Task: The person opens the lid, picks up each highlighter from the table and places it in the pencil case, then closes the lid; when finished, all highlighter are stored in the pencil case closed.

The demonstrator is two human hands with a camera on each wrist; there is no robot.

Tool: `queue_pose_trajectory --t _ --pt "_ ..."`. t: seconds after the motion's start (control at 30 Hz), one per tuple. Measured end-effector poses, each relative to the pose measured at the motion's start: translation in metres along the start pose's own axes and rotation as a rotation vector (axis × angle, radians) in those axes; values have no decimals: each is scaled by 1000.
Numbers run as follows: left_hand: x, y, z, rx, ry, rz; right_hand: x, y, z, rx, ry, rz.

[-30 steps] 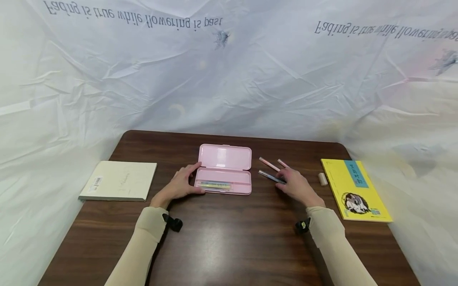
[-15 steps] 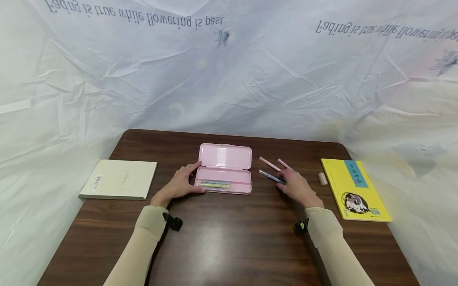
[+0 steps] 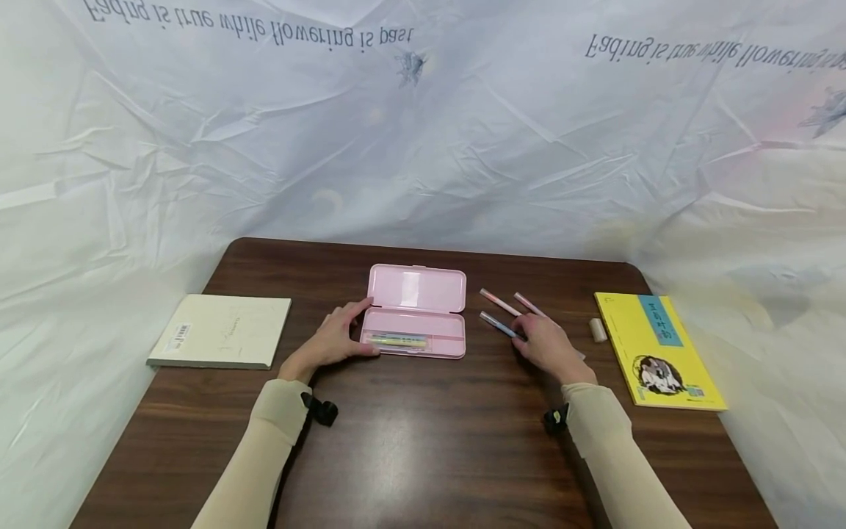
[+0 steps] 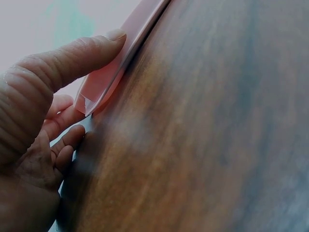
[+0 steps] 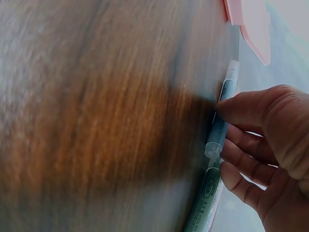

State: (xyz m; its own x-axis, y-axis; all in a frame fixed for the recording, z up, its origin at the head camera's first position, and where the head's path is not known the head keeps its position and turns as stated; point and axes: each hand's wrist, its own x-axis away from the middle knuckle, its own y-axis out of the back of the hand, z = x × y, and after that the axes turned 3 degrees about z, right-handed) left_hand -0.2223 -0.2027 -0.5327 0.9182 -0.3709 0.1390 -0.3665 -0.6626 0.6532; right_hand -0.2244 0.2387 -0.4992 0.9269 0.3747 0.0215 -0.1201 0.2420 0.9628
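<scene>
A pink pencil case [image 3: 415, 320] lies with its lid raised at the middle of the table, several slim pens [image 3: 399, 341] in its front compartment. My left hand [image 3: 333, 339] holds the case's left end, thumb at the front corner and fingers at the rear. In the left wrist view, the thumb [image 4: 91, 55] presses the pink wall. My right hand [image 3: 547, 344] pinches a blue highlighter [image 5: 222, 116] between thumb and fingers, low over the table. Its label is partly readable in the right wrist view. Two pinkish pens, one orange-tipped [image 3: 499, 301] and one farther right [image 3: 529, 303], lie beyond the right hand, partly hidden.
A white eraser [image 3: 598, 330] sits beside a yellow book [image 3: 654, 353] at the right. A pale book with a barcode [image 3: 225, 330] lies on the left. Behind the dark wooden table [image 3: 396, 455] hangs a white printed sheet [image 3: 423, 147].
My right hand has shifted very slightly left, and the blue highlighter has turned a little under its fingers. My left hand stays on the pencil case.
</scene>
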Motion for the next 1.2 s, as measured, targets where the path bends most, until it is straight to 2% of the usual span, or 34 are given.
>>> queue_pose_trajectory --t 0.13,0.83,1.03,1.2 --pt "0 0 -1 3 4 1 0 0 1 12 8 -2" --pt "-1 0 1 3 -5 3 0 4 3 -18 -58 23" --pt "0 0 -1 2 -4 3 -4 12 13 -16 -36 19" --pt "1 0 -1 7 0 0 -13 20 29 -19 -14 21"
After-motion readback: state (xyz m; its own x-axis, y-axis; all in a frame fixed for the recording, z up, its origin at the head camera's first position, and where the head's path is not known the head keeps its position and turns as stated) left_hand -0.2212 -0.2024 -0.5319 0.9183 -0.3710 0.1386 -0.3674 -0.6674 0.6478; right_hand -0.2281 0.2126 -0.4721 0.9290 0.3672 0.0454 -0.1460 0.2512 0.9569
